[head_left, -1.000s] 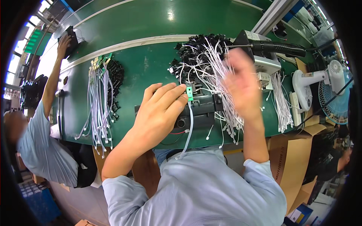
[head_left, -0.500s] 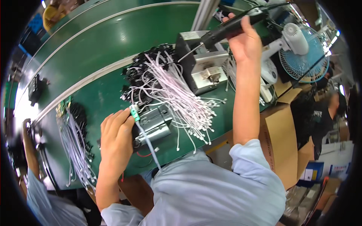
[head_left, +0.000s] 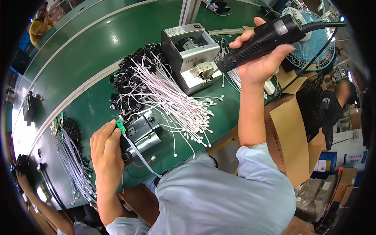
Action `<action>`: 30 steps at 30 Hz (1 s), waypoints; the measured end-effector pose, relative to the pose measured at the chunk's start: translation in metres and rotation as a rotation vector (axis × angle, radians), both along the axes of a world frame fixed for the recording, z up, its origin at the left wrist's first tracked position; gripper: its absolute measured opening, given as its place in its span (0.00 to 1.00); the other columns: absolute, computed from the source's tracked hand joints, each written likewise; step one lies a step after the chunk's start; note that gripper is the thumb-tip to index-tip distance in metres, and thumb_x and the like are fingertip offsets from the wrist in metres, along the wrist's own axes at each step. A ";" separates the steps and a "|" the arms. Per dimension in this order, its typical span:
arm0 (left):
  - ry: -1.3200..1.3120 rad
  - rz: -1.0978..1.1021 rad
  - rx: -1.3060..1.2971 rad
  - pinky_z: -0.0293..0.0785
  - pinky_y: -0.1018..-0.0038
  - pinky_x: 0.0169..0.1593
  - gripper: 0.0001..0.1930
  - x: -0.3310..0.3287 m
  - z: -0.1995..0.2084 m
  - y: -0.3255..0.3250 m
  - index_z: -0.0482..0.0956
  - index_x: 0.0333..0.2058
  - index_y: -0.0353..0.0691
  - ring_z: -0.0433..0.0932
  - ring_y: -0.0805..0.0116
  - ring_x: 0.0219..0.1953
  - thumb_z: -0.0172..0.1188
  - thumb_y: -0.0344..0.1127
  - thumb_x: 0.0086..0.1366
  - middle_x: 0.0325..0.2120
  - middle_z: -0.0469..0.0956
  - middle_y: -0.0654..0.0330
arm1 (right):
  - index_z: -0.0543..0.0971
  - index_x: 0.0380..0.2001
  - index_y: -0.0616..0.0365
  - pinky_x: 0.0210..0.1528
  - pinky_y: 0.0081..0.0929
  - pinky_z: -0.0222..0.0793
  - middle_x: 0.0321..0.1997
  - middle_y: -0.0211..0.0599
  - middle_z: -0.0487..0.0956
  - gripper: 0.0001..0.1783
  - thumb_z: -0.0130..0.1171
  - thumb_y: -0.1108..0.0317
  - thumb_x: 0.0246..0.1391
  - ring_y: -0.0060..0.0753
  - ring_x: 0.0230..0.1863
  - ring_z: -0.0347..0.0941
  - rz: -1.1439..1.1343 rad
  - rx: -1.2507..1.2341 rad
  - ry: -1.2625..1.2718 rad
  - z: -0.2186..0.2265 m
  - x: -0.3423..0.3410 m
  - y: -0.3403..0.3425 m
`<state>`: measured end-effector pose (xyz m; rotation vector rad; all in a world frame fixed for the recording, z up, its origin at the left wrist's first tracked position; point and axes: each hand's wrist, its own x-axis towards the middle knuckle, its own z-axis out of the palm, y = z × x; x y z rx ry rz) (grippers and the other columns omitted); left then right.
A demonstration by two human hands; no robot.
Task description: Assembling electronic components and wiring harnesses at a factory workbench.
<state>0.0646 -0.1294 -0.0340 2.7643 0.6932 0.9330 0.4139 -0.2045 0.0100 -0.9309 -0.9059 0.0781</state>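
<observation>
The board, small and green, lies at the upper left end of the dark housing, on the near side of the green worktop. A pale ribbon runs from it toward the person's shirt. The left hand rests beside the housing, fingertips at the board's left edge, fingers close together; whether that grip pinches the board, I cannot tell.

The right hand is raised, its grip clamped around the body of the black driver, thumb below and fingers above. The driver slants down to the left, its tip at the metal block on the front of the machine; contact cannot be made out.

Left of the machine spreads a heap of white wires with black parts at their upper ends. Another wire bundle lies at the far left of the worktop, near a co-worker's hand. A blue fan and an open carton stand at the right.
</observation>
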 end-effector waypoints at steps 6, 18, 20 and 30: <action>0.002 0.001 0.030 0.71 0.60 0.48 0.14 -0.003 -0.001 -0.001 0.74 0.38 0.30 0.76 0.49 0.44 0.56 0.16 0.50 0.43 0.76 0.49 | 0.68 0.51 0.62 0.26 0.29 0.69 0.22 0.35 0.73 0.60 0.30 0.14 0.37 0.30 0.20 0.69 0.313 -0.024 -0.006 -0.012 0.002 -0.004; -0.013 0.028 -0.015 0.70 0.63 0.50 0.14 -0.008 0.001 -0.002 0.76 0.39 0.33 0.76 0.51 0.47 0.57 0.17 0.52 0.44 0.77 0.50 | 0.69 0.49 0.65 0.28 0.29 0.68 0.23 0.35 0.72 0.57 0.37 0.16 0.41 0.30 0.23 0.69 0.241 -0.246 0.046 0.043 -0.036 0.011; -0.052 -0.028 0.023 0.67 0.63 0.50 0.16 -0.003 -0.002 0.002 0.75 0.38 0.33 0.75 0.54 0.46 0.56 0.19 0.47 0.44 0.76 0.51 | 0.72 0.45 0.64 0.22 0.25 0.71 0.19 0.35 0.73 0.49 0.37 0.23 0.49 0.29 0.17 0.71 0.324 -0.136 0.046 0.078 -0.077 0.014; -0.002 -0.049 0.018 0.65 0.60 0.52 0.19 -0.012 -0.011 0.003 0.72 0.41 0.34 0.72 0.55 0.50 0.56 0.22 0.46 0.48 0.73 0.51 | 0.71 0.45 0.65 0.22 0.26 0.72 0.19 0.37 0.73 0.50 0.35 0.23 0.49 0.31 0.17 0.71 0.935 -0.098 -0.019 0.078 -0.149 0.074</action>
